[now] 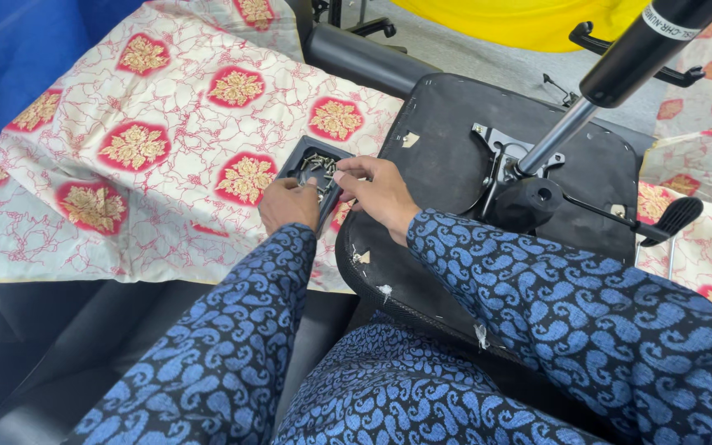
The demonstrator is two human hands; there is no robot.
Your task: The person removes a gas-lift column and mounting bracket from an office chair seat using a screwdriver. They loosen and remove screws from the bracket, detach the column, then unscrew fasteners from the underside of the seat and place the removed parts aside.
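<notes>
A small black tray [295,156] with several metal screws in it rests on a patterned cloth. My left hand [287,203] grips the tray's near edge, fingers curled around it. My right hand [381,191] reaches into the tray from the right, fingertips down among the screws; whether it pinches one is hidden. Both arms wear blue paisley sleeves. Right of the hands lies an upturned black office chair seat [447,140] with its metal mechanism plate [496,148], a gas cylinder [620,66] rising from it, and a black lever [669,218].
The cream and red floral cloth [150,140] covers the surface at left. A black armrest pad [356,53] lies behind the tray. Blue fabric [10,49] is at far left, yellow fabric [521,21] at the top, a dark surface [59,346] at lower left.
</notes>
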